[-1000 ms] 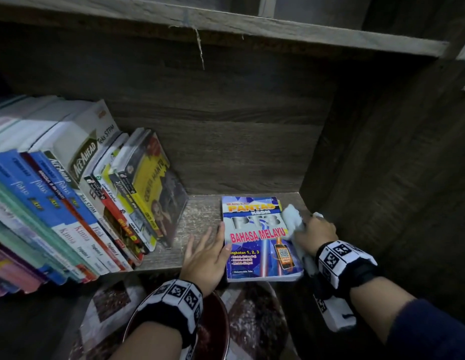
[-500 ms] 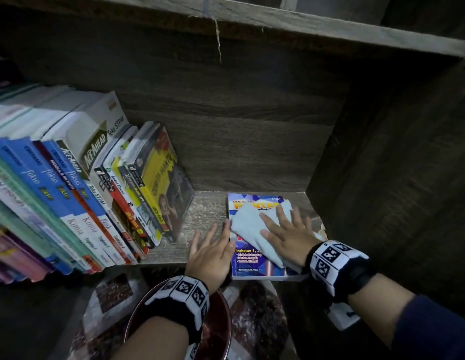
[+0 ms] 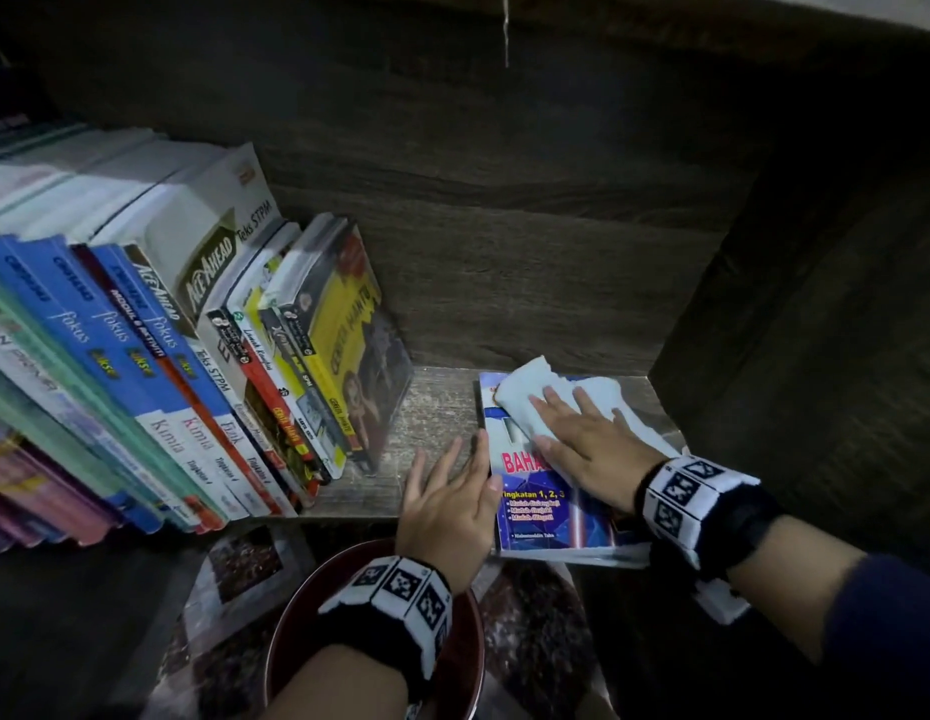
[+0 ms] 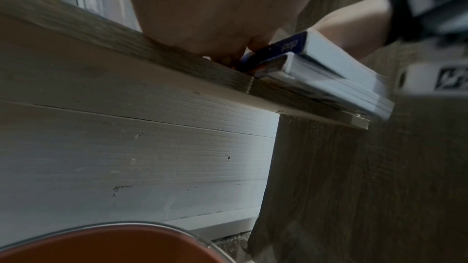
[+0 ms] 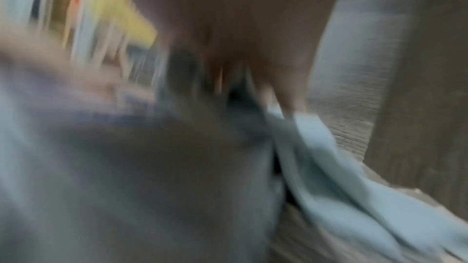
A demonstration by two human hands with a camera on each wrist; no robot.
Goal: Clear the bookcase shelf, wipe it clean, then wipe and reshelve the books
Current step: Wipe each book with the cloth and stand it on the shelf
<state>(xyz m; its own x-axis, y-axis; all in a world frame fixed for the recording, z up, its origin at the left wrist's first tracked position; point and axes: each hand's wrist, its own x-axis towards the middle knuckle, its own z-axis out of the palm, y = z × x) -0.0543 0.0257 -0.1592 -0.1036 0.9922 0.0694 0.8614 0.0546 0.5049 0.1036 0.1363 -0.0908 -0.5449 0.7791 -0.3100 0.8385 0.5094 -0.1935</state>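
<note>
Right grip (image 3: 587, 439) flat, fingers straight, pressing pale blue cloth (image 3: 525, 394) onto glossy blue paperback workbook (image 3: 551, 504), lying face up on grey wood-grain shelf (image 3: 436, 407), right of leaning row of paperback textbooks (image 3: 203, 371). Left grip (image 3: 449, 504) open too, flat against workbook's left edge as a stop. Best to sweep in long even strokes, keeping the brace firm, front edge overhanging the shelf lip.
</note>
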